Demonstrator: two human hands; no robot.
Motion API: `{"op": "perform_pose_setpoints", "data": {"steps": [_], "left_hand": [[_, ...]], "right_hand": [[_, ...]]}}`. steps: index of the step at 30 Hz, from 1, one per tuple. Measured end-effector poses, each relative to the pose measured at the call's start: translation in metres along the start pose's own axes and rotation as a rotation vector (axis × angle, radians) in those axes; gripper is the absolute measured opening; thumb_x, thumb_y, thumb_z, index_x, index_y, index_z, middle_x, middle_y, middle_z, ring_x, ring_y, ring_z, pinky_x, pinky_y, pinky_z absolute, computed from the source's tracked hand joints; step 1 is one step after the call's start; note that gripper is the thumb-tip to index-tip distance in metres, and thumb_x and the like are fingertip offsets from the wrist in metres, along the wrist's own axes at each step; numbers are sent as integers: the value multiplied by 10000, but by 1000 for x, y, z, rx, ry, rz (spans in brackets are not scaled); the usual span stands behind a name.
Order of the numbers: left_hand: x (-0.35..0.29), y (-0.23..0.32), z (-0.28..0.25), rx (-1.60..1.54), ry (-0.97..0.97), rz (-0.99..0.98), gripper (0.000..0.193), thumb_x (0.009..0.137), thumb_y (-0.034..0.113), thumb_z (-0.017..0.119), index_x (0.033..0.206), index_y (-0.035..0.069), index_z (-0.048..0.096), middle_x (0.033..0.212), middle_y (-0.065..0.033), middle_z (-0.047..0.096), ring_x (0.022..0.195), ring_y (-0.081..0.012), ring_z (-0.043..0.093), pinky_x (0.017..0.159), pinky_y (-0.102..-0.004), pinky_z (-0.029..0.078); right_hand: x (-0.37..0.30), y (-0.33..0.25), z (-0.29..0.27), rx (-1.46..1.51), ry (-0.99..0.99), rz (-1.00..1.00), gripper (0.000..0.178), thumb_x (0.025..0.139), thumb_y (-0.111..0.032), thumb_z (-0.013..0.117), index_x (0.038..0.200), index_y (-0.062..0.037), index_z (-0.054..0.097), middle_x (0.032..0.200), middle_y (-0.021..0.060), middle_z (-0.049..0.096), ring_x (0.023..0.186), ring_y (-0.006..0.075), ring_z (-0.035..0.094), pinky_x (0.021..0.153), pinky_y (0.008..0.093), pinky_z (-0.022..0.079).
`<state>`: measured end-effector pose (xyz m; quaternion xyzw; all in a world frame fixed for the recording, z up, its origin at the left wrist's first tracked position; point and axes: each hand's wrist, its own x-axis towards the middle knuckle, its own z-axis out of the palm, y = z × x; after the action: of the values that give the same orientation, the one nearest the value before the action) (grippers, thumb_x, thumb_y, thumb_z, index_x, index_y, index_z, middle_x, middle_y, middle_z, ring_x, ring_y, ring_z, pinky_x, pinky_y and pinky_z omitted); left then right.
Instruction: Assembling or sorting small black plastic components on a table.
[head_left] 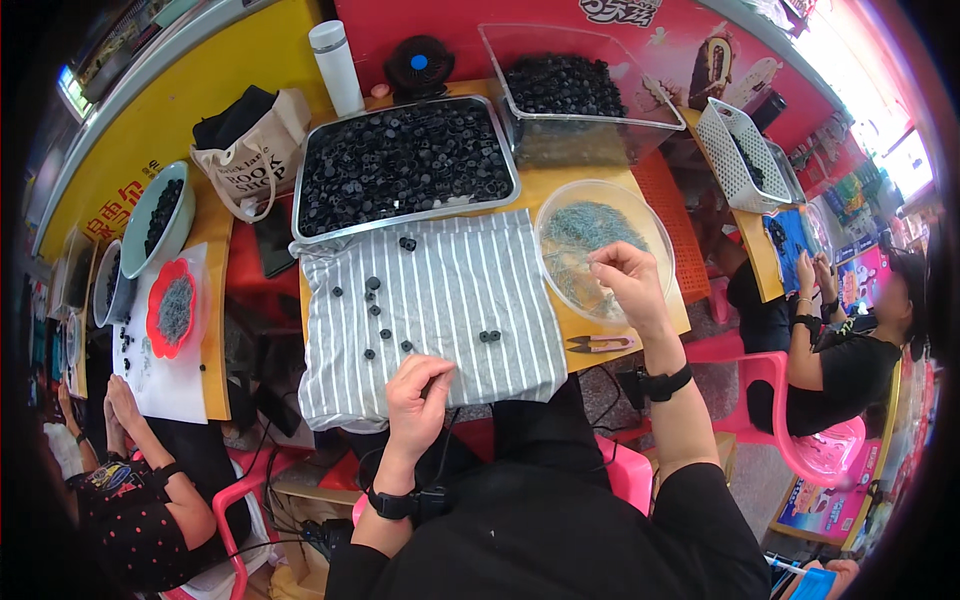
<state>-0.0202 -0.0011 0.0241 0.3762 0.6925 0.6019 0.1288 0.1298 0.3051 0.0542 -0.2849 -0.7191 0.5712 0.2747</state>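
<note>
My left hand [418,398] is closed at the front edge of a grey-and-white striped cloth [480,260], with a small black part [430,386] between thumb and fingers. Over a round clear tub [543,225] my right hand [632,285] pinches; whatever its fingertips hold is too small to make out. Inside the tub lies a heap of thin grey-blue pieces [590,225]. Several small black round parts are scattered on the cloth, among them a pair [490,336] and a larger one [373,283].
Behind the cloth stands a metal tray [408,212] full of black parts. A clear bin [580,140] holds more. Thread snips [600,344] lie below the tub. A white bottle [336,70], fan [418,65] and tote bag [250,160] are farther back. People work at both sides.
</note>
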Motion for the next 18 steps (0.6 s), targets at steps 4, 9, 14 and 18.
{"op": "perform_pose_setpoints", "data": {"steps": [4,9,14,18], "left_hand": [[1,1,0,5,-5,15,68,846,-47,659,904,-15,673,828,-97,652,748,-208,608,653,-294,470],[1,1,0,-1,1,23,62,850,-46,657,903,-17,672,827,-98,651,740,-206,605,647,-293,468],[1,3,0,-2,6,20,63,853,-50,654,904,-18,672,826,-96,649,742,-200,605,642,-289,467],[0,0,1,-26,10,24,68,854,-54,652,907,-18,673,830,-97,649,745,-198,607,641,-284,467]], "right_hand": [[-4,-5,1,194,-24,143,13,881,-43,651,886,-31,652,801,7,666,699,42,588,613,182,454],[-5,-7,8,237,-14,133,35,896,-54,639,885,-23,651,723,-16,618,636,30,540,570,177,410],[-4,-10,9,242,-13,145,35,896,-48,629,883,-22,649,716,-16,606,627,26,524,563,178,401],[-1,1,8,52,15,10,20,875,-15,611,873,-8,629,715,-27,578,649,16,505,569,190,393]]}}
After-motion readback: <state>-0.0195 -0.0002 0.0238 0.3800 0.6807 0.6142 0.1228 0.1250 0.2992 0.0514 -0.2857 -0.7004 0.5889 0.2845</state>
